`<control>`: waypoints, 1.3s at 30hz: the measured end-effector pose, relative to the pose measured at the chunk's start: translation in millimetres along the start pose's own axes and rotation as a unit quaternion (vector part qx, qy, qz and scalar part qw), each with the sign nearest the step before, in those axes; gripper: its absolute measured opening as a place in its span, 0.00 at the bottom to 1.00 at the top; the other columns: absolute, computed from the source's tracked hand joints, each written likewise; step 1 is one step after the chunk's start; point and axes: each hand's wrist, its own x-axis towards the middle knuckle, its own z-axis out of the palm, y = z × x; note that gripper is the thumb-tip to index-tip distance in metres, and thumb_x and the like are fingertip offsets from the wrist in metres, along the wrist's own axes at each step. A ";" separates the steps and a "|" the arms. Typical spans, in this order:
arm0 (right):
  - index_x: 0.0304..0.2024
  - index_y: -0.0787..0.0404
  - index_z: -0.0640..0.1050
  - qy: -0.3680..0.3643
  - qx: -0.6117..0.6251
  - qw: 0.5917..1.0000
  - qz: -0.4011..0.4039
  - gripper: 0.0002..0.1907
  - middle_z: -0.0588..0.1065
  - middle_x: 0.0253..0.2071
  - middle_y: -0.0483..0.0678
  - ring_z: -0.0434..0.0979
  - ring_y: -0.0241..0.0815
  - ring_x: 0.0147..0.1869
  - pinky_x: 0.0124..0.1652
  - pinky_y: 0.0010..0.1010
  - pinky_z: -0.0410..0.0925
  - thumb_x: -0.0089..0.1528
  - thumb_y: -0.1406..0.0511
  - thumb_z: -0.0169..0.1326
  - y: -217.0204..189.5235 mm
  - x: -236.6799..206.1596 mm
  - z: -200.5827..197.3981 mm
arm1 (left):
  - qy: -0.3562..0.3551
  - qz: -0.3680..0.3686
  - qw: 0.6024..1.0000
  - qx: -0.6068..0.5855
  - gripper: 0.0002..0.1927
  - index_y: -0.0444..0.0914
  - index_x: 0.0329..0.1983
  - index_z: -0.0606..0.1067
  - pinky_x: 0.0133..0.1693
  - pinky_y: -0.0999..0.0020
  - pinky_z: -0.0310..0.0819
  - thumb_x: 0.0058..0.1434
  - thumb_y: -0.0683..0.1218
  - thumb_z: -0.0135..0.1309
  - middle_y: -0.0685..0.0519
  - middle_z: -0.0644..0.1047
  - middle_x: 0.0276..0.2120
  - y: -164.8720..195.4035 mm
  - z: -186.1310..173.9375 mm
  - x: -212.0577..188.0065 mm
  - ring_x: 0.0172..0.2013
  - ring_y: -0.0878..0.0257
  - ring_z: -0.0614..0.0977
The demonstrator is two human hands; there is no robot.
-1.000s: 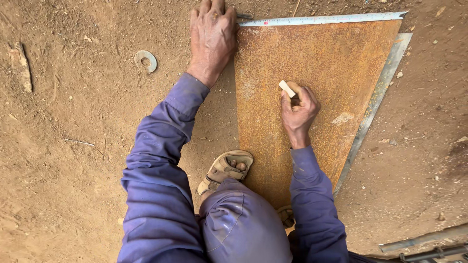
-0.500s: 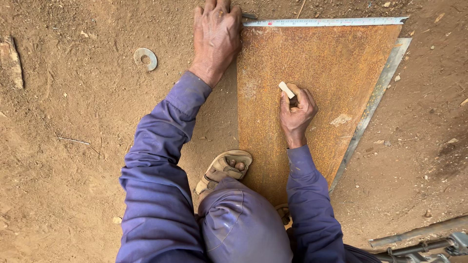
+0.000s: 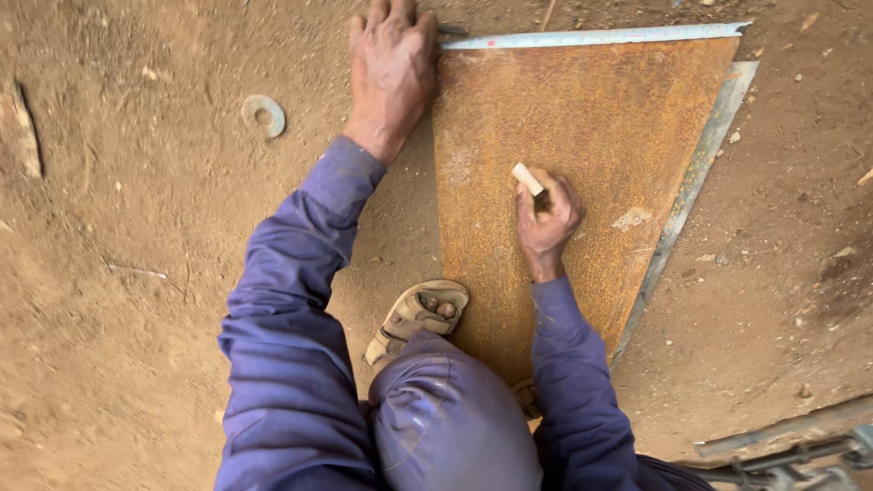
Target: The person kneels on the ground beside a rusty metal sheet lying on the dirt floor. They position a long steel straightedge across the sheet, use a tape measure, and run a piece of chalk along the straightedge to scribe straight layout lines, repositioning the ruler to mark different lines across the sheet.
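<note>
Right hand (image 3: 546, 218) clamped on chalk stick (image 3: 526, 178) over rusty sheet (image 3: 591, 118); left hand (image 3: 393, 64) flat, fingers together, on ruler (image 3: 600, 37).

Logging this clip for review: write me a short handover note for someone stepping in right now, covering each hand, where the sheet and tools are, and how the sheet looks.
Left hand: flat on the ground at the far left corner of the rusty metal sheet, pressing on the end of the steel ruler that lies along the sheet's far edge.
Right hand: closed around a pale chalk stick, resting on the middle of the sheet.
Nearby: a metal strip along the sheet's right edge, a washer on the dirt, a sandalled foot at the near edge.
Done: no chalk line is visible on the sheet.
Left: the sheet surface is unmarked apart from a pale patch.
</note>
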 end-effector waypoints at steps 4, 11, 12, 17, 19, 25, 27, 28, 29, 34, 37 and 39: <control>0.49 0.65 0.80 -0.008 0.022 0.999 -0.047 0.10 0.80 0.43 0.53 0.81 0.41 0.45 0.40 0.30 0.76 0.66 0.70 0.61 1.4 -25.5 -17.4 | 0.164 0.085 0.982 -0.029 0.13 0.36 0.53 0.80 0.59 0.43 0.66 0.66 0.40 0.55 0.40 0.76 0.58 -4.8 -3.7 -7.1 0.58 0.41 0.74; 0.48 0.66 0.80 0.010 0.043 0.998 0.053 0.11 0.80 0.40 0.54 0.82 0.45 0.41 0.39 0.35 0.75 0.63 0.71 0.61 27.8 -72.8 -62.0 | 0.032 0.125 0.992 -0.019 0.04 0.35 0.32 0.76 0.36 0.51 0.69 0.61 0.41 0.58 0.44 0.74 0.33 3.0 -30.1 3.2 0.35 0.48 0.76; 0.47 0.67 0.80 0.020 0.045 0.996 0.075 0.11 0.80 0.39 0.54 0.82 0.46 0.41 0.40 0.35 0.75 0.63 0.70 0.61 31.5 -80.0 -66.0 | 0.034 0.147 0.989 -0.005 0.05 0.35 0.32 0.76 0.38 0.53 0.70 0.63 0.41 0.58 0.45 0.74 0.34 1.7 -30.2 2.5 0.36 0.49 0.75; 0.47 0.65 0.80 0.094 0.068 0.988 0.098 0.09 0.82 0.42 0.54 0.82 0.43 0.40 0.41 0.32 0.76 0.64 0.69 0.61 57.2 -103.2 -74.8 | 0.006 0.122 0.991 0.060 0.14 0.40 0.30 0.76 0.35 0.60 0.71 0.74 0.45 0.57 0.52 0.75 0.33 -16.3 -11.2 10.2 0.31 0.61 0.72; 0.47 0.64 0.80 0.103 0.087 0.987 0.087 0.09 0.81 0.43 0.53 0.83 0.43 0.44 0.44 0.32 0.76 0.65 0.68 0.60 65.6 -107.5 -77.8 | -0.004 0.079 0.993 0.085 0.17 0.41 0.27 0.73 0.31 0.60 0.70 0.73 0.48 0.61 0.52 0.74 0.31 -14.0 -9.9 10.4 0.29 0.62 0.70; 0.43 0.56 0.84 0.132 0.175 0.973 0.074 0.06 0.83 0.38 0.45 0.82 0.37 0.36 0.37 0.30 0.76 0.65 0.64 0.62 74.8 -112.0 -90.9 | -0.085 0.196 0.971 -0.112 0.12 0.31 0.42 0.75 0.38 0.52 0.71 0.72 0.46 0.59 0.44 0.75 0.35 105.3 -0.7 -29.7 0.35 0.52 0.76; 0.41 0.57 0.83 0.149 0.116 0.979 0.075 0.07 0.81 0.35 0.46 0.80 0.40 0.33 0.35 0.33 0.75 0.60 0.63 0.64 74.3 -112.3 -98.9 | -0.152 0.226 0.958 -0.084 0.11 0.33 0.34 0.74 0.39 0.49 0.71 0.66 0.45 0.59 0.41 0.75 0.34 159.9 18.9 -29.9 0.38 0.45 0.76; 0.42 0.56 0.83 0.157 0.130 0.975 0.086 0.08 0.81 0.35 0.45 0.80 0.39 0.33 0.36 0.33 0.75 0.61 0.63 0.63 72.7 -111.0 -102.1 | -0.145 0.278 0.948 -0.055 0.09 0.33 0.38 0.76 0.42 0.48 0.72 0.68 0.45 0.58 0.41 0.76 0.37 182.5 28.8 -28.1 0.41 0.44 0.77; 0.43 0.55 0.84 0.165 0.144 0.971 0.097 0.08 0.80 0.35 0.43 0.80 0.39 0.33 0.36 0.33 0.75 0.61 0.63 0.62 71.6 -108.5 -106.8 | -0.135 0.329 0.934 -0.029 0.08 0.34 0.42 0.77 0.44 0.48 0.72 0.70 0.45 0.57 0.41 0.77 0.39 201.3 38.5 -24.8 0.43 0.43 0.77; 0.33 0.53 0.82 0.213 0.202 0.947 0.130 0.06 0.79 0.28 0.43 0.78 0.40 0.29 0.36 0.38 0.72 0.61 0.60 0.61 58.2 -113.2 -131.4 | -0.147 0.438 0.884 0.064 0.08 0.38 0.47 0.81 0.53 0.46 0.72 0.72 0.46 0.56 0.44 0.81 0.45 246.5 51.9 -17.5 0.50 0.42 0.77; 0.28 0.55 0.77 0.272 0.230 0.917 0.179 0.10 0.74 0.26 0.43 0.73 0.39 0.29 0.36 0.37 0.71 0.63 0.60 0.56 53.4 -149.9 -144.2 | -0.209 0.372 0.902 0.067 0.10 0.37 0.47 0.81 0.49 0.48 0.74 0.69 0.47 0.56 0.42 0.80 0.43 261.3 41.4 -19.5 0.49 0.44 0.77; 0.25 0.57 0.74 0.294 0.239 0.899 0.219 0.16 0.70 0.23 0.44 0.69 0.40 0.27 0.35 0.37 0.70 0.65 0.58 0.56 54.7 -189.2 -151.5 | -0.223 0.389 0.889 0.096 0.11 0.37 0.47 0.82 0.48 0.48 0.74 0.69 0.47 0.56 0.44 0.82 0.42 275.9 36.7 -25.8 0.48 0.45 0.78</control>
